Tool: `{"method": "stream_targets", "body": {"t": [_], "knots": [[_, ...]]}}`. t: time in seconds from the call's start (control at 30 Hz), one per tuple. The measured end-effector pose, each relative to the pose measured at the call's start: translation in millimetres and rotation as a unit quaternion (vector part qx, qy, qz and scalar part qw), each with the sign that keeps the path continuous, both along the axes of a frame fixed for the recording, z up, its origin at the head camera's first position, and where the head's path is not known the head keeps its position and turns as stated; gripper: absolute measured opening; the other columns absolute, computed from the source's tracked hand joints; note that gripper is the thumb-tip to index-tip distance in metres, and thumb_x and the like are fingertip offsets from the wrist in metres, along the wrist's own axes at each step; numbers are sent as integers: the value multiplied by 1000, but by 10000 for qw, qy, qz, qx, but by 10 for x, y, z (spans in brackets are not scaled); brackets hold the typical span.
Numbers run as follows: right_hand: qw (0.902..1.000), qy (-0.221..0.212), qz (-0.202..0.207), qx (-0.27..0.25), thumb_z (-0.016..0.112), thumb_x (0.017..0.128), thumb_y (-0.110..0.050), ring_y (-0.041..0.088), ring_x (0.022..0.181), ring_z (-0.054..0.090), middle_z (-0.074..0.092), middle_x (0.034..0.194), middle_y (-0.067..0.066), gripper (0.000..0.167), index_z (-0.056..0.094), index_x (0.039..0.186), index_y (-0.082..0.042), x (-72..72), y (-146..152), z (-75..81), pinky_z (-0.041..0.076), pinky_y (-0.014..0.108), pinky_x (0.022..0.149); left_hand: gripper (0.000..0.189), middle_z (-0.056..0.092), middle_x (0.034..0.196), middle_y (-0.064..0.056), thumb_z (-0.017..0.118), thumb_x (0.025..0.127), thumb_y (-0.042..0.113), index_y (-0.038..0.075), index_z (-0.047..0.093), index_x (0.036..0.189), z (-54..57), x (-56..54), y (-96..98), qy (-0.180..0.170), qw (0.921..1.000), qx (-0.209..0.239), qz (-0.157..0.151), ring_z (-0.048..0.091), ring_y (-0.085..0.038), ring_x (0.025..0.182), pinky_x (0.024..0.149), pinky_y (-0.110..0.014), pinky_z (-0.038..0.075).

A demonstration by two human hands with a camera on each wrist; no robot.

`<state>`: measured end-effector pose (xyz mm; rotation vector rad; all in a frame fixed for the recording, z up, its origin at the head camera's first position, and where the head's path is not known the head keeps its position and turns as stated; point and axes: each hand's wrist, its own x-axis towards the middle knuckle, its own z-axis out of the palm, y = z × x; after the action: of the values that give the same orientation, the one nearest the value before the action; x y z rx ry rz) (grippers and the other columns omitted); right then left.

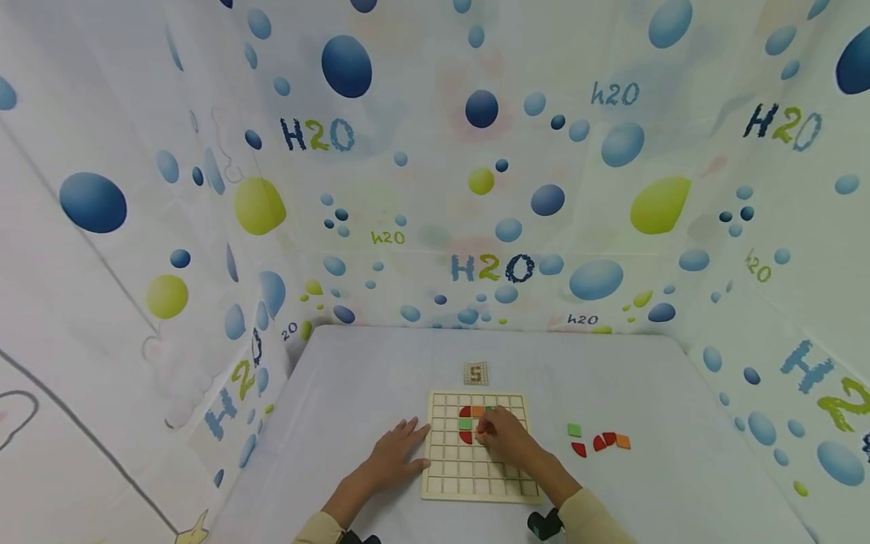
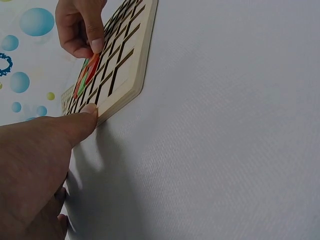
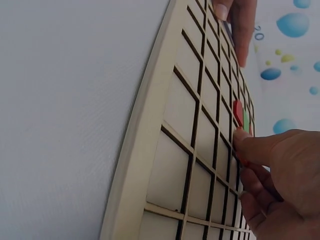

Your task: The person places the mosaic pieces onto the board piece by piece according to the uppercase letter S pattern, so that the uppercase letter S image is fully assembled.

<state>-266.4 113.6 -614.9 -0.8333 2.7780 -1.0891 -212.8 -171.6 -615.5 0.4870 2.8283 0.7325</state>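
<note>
Probably light and hard, best held by its edges, a tile [image 3: 243, 161] is pinched by the right hand [image 1: 506, 437]; the board [image 1: 476, 498] is touched by the spread left hand [image 1: 398, 456].

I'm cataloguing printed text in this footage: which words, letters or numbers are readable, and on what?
"H2O", repeated, large: printed backdrop.
"h2O", repeated, smaller: same backdrop.
"20", start not visible: backdrop, left corner.
"S" or "5", too small to settle: small card.
</note>
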Motion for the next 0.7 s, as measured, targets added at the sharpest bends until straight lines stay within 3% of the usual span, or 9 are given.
{"method": "stream_targets", "body": {"t": [0.43,0.7], "knots": [[9996,0,118,238,78,95,-4,11,86,53,55,92,-3,15,66,89,-11,13,-34,54,53,29,74,70,39,166,-24,70,100,43,8,49,157,11,10,-2,86,10000,-33,-8,33,-50,154,120,-71,30],[9995,78,275,161,76,98,-8,9,86,54,56,94,-4,10,68,93,-11,21,2,1,53,29,74,70,39,166,-24,69,101,43,9,48,158,8,5,-6,105,9999,-101,-1,33,-50,154,121,-70,30]]}}
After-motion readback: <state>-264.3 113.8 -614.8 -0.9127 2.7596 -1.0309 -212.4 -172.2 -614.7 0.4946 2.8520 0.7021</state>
